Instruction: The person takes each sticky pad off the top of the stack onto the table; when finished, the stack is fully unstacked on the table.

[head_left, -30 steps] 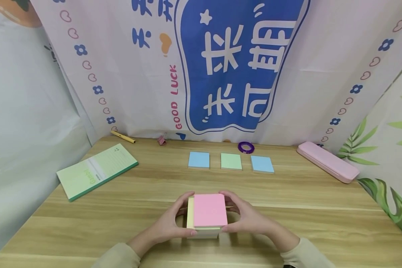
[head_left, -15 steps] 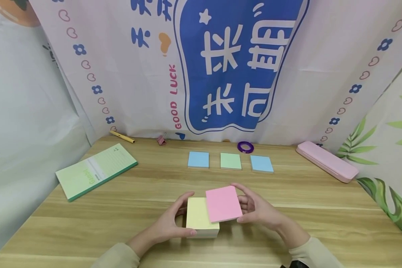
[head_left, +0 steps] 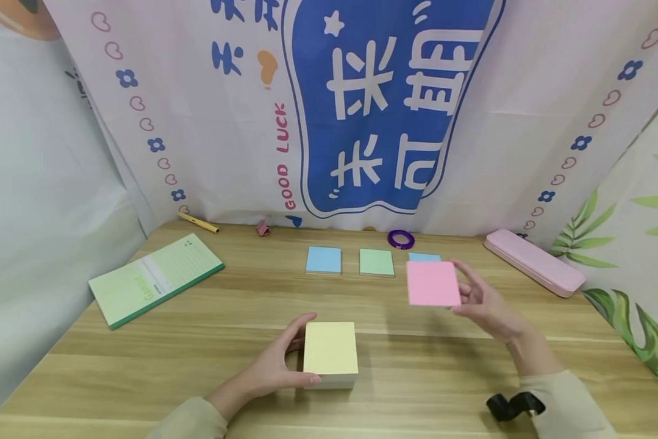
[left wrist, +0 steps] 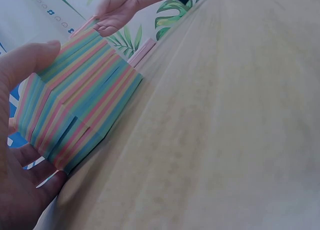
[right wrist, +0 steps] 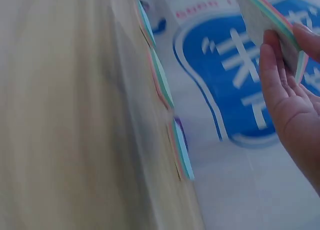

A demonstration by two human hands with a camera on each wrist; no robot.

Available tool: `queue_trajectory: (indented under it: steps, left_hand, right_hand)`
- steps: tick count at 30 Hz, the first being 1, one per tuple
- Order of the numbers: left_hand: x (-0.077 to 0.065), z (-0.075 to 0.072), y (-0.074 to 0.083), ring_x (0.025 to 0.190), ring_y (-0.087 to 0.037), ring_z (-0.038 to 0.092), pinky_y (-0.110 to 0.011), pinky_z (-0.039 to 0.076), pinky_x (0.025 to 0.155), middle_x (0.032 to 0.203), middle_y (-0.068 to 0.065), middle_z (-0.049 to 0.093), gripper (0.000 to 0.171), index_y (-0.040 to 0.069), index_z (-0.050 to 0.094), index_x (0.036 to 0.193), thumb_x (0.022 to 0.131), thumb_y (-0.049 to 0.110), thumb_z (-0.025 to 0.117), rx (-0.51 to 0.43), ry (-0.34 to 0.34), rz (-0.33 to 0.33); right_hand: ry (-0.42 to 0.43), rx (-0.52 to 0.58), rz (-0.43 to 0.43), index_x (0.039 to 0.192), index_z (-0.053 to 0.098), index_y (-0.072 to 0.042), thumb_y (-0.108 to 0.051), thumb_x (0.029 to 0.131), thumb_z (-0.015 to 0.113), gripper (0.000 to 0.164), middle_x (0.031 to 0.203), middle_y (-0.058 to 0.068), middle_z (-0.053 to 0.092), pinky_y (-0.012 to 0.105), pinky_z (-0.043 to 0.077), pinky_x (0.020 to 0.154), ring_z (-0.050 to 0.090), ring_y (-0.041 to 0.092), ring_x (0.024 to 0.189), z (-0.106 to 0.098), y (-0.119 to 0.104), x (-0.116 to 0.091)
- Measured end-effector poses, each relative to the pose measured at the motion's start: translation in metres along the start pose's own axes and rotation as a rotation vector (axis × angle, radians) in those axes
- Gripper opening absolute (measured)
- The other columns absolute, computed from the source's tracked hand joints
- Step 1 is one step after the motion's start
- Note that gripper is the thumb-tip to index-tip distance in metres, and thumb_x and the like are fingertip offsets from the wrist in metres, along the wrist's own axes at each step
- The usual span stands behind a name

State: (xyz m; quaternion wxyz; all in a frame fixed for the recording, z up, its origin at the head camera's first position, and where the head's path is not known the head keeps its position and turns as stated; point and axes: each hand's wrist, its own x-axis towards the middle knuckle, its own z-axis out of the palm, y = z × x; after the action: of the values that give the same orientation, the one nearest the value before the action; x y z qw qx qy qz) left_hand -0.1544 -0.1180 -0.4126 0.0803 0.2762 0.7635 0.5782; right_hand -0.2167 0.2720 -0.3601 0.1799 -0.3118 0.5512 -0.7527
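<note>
In the head view my right hand (head_left: 485, 308) pinches a pink-topped sticky note pad (head_left: 433, 284) by its right side, holding it above the table. The right wrist view shows that pad's layered edge (right wrist: 272, 12) between thumb and fingers. At the front of the table, a thick stack of sticky notes (head_left: 330, 349) with a yellow top stands in the grip of my left hand (head_left: 279, 360), thumb at the near side and fingers behind. Striped pink, yellow, green and blue layers of the stack (left wrist: 82, 107) show in the left wrist view.
Toward the back lie a blue pad (head_left: 324, 260), a green pad (head_left: 377, 263) and another blue pad (head_left: 424, 256), partly hidden by the pink one. Behind them is a purple tape roll (head_left: 401, 239). A notebook (head_left: 158, 277), pen (head_left: 198, 222), binder clip (head_left: 263, 228) and pink case (head_left: 534, 262) lie around.
My right hand has lifted the pink-topped pad off the stack and carried it right and toward the back, uncovering the yellow top. My left hand has stayed on the stack.
</note>
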Motion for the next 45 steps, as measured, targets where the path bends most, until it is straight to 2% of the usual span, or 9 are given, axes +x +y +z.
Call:
queue_trajectory:
  steps: [9,16,22,27,30,32,34,37,45]
  left_hand:
    - [0.0,-0.001,-0.001,0.109,-0.021,0.04,-0.043,0.03,0.092,0.119,-0.008,0.04,0.084,0.026,0.024,0.133,0.067,0.019,0.075,0.004,0.003,0.003]
    - [-0.001,0.0,0.012,0.108,-0.024,0.04,-0.045,0.03,0.091,0.118,-0.01,0.04,0.084,0.019,0.023,0.134,0.067,0.013,0.074,-0.003,-0.001,-0.014]
    - [-0.003,0.001,0.017,0.107,-0.027,0.04,-0.046,0.03,0.091,0.118,-0.013,0.04,0.084,0.013,0.022,0.134,0.068,0.01,0.073,-0.008,-0.012,-0.008]
    - [-0.002,0.0,0.003,0.109,-0.021,0.04,-0.04,0.031,0.092,0.12,-0.008,0.039,0.084,0.024,0.022,0.134,0.068,0.013,0.073,0.005,-0.007,-0.015]
    - [-0.002,0.0,0.003,0.109,-0.022,0.039,-0.04,0.031,0.092,0.12,-0.009,0.039,0.085,0.023,0.022,0.134,0.068,0.012,0.073,0.003,-0.006,-0.012]
    - [-0.003,0.0,0.009,0.108,-0.025,0.04,-0.042,0.031,0.091,0.119,-0.011,0.039,0.084,0.018,0.022,0.135,0.068,0.011,0.073,0.005,-0.008,-0.003]
    - [-0.003,0.0,0.017,0.108,-0.027,0.04,-0.044,0.031,0.091,0.118,-0.013,0.04,0.083,0.013,0.022,0.134,0.069,0.01,0.072,0.004,-0.01,-0.004]
    - [-0.004,0.001,0.029,0.107,-0.029,0.04,-0.046,0.03,0.091,0.117,-0.015,0.04,0.081,0.008,0.023,0.133,0.069,0.01,0.072,-0.001,-0.01,-0.006]
    - [-0.003,0.0,0.016,0.108,-0.024,0.04,-0.042,0.031,0.091,0.119,-0.01,0.04,0.082,0.018,0.023,0.134,0.069,0.013,0.073,-0.002,0.002,0.01]
  right_hand:
    - [0.119,-0.024,0.075,0.139,-0.003,-0.021,0.021,0.081,0.032,0.08,0.119,0.006,0.047,0.03,0.04,0.085,0.049,0.018,0.104,-0.072,-0.023,-0.017]
    - [0.194,0.085,0.124,0.138,-0.009,-0.023,0.02,0.081,0.032,0.082,0.135,-0.003,0.019,0.03,0.039,0.086,0.046,0.015,0.107,-0.114,-0.019,-0.03]
    - [0.305,0.143,0.235,0.132,-0.024,-0.022,0.019,0.082,0.03,0.084,0.114,-0.002,0.039,0.029,0.041,0.083,0.052,0.017,0.097,-0.132,-0.009,-0.041]
    - [0.396,0.108,0.326,0.131,-0.026,-0.019,0.016,0.084,0.032,0.082,0.131,0.024,-0.001,0.032,0.037,0.088,0.053,0.016,0.092,-0.139,-0.003,-0.04]
    - [0.412,0.103,0.361,0.131,-0.025,-0.019,0.016,0.084,0.033,0.082,0.135,0.018,-0.025,0.03,0.039,0.086,0.053,0.016,0.089,-0.142,-0.001,-0.037]
    - [0.421,0.122,0.373,0.131,-0.026,-0.02,0.016,0.084,0.033,0.083,0.138,0.018,-0.017,0.03,0.04,0.084,0.054,0.016,0.088,-0.143,0.001,-0.036]
    - [0.44,0.135,0.387,0.131,-0.025,-0.021,0.016,0.084,0.034,0.084,0.137,0.016,0.014,0.028,0.041,0.082,0.054,0.016,0.087,-0.143,0.004,-0.034]
    - [0.484,0.111,0.41,0.133,-0.022,-0.019,0.012,0.086,0.036,0.081,0.106,0.005,0.05,0.025,0.044,0.075,0.056,0.015,0.083,-0.143,0.006,-0.032]
    - [0.563,0.048,0.436,0.136,-0.014,-0.012,0.005,0.089,0.038,0.072,0.084,0.005,0.061,0.023,0.046,0.07,0.057,0.013,0.079,-0.143,0.004,-0.027]
